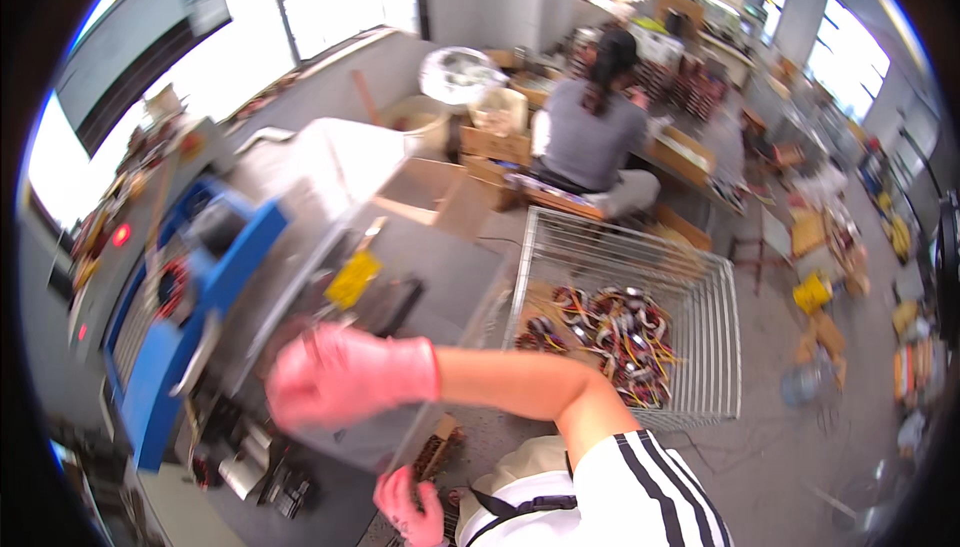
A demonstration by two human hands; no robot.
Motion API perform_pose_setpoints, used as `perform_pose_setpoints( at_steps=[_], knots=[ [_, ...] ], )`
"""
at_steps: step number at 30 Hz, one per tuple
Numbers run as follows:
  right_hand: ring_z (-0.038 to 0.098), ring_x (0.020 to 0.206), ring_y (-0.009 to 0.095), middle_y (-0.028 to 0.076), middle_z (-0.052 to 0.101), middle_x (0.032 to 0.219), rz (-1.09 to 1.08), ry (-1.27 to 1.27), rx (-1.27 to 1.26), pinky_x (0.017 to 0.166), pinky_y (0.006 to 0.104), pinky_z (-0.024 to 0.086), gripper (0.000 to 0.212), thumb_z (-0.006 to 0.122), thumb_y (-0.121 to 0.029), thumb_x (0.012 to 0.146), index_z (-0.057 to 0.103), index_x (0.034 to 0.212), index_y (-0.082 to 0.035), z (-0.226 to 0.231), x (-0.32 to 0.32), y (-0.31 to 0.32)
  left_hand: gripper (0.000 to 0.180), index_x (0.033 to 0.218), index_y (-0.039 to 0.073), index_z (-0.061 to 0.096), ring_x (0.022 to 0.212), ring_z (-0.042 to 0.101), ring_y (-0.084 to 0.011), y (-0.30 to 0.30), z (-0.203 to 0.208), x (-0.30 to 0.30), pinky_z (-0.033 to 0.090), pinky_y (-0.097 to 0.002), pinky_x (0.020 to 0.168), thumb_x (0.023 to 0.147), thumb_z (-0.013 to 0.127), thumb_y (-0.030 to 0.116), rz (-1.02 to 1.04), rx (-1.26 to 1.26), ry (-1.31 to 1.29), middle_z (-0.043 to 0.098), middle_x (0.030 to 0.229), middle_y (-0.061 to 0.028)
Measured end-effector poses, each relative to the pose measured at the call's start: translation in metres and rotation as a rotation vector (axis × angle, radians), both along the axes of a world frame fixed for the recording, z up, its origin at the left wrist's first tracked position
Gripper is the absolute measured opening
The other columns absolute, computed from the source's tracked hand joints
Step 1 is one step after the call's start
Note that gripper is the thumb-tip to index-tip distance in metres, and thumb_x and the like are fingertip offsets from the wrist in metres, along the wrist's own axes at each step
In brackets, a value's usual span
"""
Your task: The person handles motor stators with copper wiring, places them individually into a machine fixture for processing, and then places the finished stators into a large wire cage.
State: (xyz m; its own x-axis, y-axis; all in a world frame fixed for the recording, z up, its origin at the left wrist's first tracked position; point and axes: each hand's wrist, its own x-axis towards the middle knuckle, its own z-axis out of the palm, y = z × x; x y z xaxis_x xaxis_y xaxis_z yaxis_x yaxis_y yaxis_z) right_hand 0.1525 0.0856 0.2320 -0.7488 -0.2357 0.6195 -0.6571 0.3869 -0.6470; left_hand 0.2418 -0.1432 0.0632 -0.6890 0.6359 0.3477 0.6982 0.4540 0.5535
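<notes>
Over the counter [455, 265], overreach risked the right hand [335, 375] bumping the yellow piece [353, 279]. Its fingers, and the left hand's [410, 509], I couldn't tell.

Wire basket [708, 347], with bundled wired components [625, 342] inside. Beyond the basket, a seated co-worker [597, 127] in a grey top. Beyond its far left corner, stacked cartons [493, 159]; left of it, an open cardboard box [450, 195]. To its right, a yellow object [812, 291] and a translucent container [803, 385] on the floor [770, 437].
</notes>
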Motion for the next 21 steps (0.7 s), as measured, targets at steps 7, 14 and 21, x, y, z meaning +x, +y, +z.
perform_pose_setpoints(
  at_steps=[7,14,21],
  knots=[
    [0.062,0.072,0.010,0.004,0.071,0.092,0.080,-1.176,-0.776,0.063,0.0253,0.051,0.033,0.057,-0.033,0.095,0.070,0.109,-0.005,-0.185,0.232,0.193,0.048,0.129,0.003,0.053,0.117,0.045,-0.0406,0.070,-0.036,0.043,0.037,-0.0513,0.102,0.088,0.069,0.022,0.485,-0.146,0.201,0.047,0.127,-0.0228],
    [0.062,0.066,0.012,0.005,0.070,0.088,-0.943,-1.096,-1.542,0.058,0.0258,0.051,0.025,0.063,-0.024,0.093,0.067,0.106,-0.003,-0.508,0.402,0.334,0.062,0.141,0.010,0.043,0.127,0.039,-0.0439,0.179,-0.083,0.098,0.033,-0.0543,0.106,0.089,0.067,0.033,-0.002,-0.464,-0.261,0.035,0.143,-0.0247],
    [0.064,0.092,0.030,0.011,0.067,0.110,-1.334,-1.306,-0.280,0.081,0.0387,0.051,0.033,0.044,-0.018,0.094,0.062,0.118,-0.006,-0.666,0.391,0.449,0.070,0.149,-0.002,0.020,0.137,0.031,-0.0414,0.336,-0.232,0.061,0.028,-0.0473,0.111,0.098,0.053,0.033,-0.032,-0.558,-0.189,0.026,0.150,-0.0248]
  ],
)
